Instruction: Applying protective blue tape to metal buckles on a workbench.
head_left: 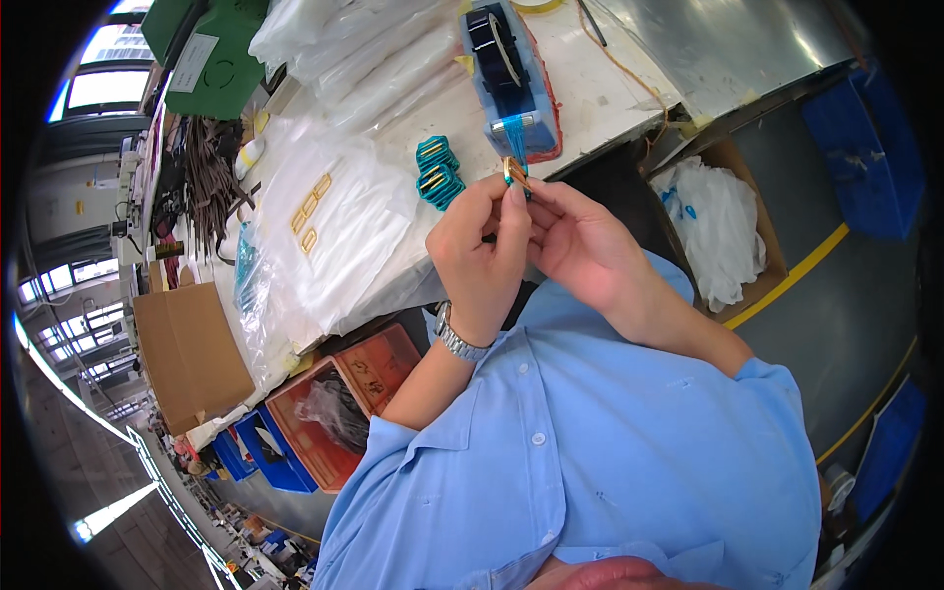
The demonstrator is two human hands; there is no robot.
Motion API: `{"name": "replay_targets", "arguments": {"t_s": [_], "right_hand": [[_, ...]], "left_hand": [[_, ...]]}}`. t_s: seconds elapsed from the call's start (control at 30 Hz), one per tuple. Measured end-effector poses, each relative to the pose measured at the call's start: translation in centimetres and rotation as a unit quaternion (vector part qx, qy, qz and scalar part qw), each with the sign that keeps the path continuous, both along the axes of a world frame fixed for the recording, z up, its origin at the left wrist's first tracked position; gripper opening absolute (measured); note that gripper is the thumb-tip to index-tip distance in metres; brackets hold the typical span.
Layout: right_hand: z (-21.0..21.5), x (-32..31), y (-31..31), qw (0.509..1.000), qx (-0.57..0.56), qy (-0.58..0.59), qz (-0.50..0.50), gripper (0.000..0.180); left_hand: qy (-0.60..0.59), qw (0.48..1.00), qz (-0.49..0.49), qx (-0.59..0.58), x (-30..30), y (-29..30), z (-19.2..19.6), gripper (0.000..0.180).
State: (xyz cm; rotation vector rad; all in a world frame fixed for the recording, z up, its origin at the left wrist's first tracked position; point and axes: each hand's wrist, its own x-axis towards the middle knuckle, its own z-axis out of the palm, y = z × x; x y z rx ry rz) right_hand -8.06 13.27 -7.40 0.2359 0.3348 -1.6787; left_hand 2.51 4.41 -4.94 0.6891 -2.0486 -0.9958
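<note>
Thumb and fingers of my left hand (482, 246) pinch a small gold metal ring (509, 169), partly wrapped in teal film. My right hand (590, 246) has its index finger and thumb closed at the ring's other side, its remaining fingers curled. Just beyond my fingertips stands a blue-grey tape dispenser (546, 108) with a dark roll; teal tape strips hang at its front edge, close to the ring. To the left lie stacked teal-wrapped rings (438, 172). Several bare gold rectangular rings (310, 211) rest on white plastic sheeting (364, 231).
Plastic bags (334, 59) cover the back of the table. At left are a green machine part (216, 59), brown strips (206, 167) and a cardboard box (192, 354). An orange crate (379, 364) sits below the table edge; a carton with white bags (713, 231) stands at right.
</note>
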Motion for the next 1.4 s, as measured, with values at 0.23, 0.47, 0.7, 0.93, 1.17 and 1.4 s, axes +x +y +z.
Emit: {"name": "replay_targets", "arguments": {"t_s": [0.23,0.47,0.7,0.93,1.17,1.4], "right_hand": [[-1.4,0.5,-0.3,0.998,-0.014,-0.068,-0.008,0.023],[-2.4,-1.9,0.1,0.991,0.018,0.125,0.038,0.026],[-2.3,-3.5,-2.4,0.953,0.023,0.302,-0.023,0.024],[-1.0,-3.1,-2.5,0.931,0.046,0.359,-0.052,0.022],[-1.0,-2.5,-2.2,0.951,0.017,0.298,-0.075,0.024],[-1.4,-0.5,-1.5,0.977,0.014,0.203,-0.062,0.023]], "left_hand": [[-0.073,0.968,-0.049,0.237,-1.7,-2.0,2.6,0.02],[-0.152,0.956,-0.091,0.235,-2.3,-4.3,3.9,0.024],[-0.17,0.946,-0.109,0.252,-2.5,-4.9,4.5,0.024],[-0.166,0.976,-0.114,0.081,-2.2,-5.3,3.5,0.023],[-0.077,0.996,0.006,-0.046,-1.2,-1.2,2.4,0.013],[0.004,0.987,0.01,-0.161,-0.5,-0.7,0.6,0.024]]}}
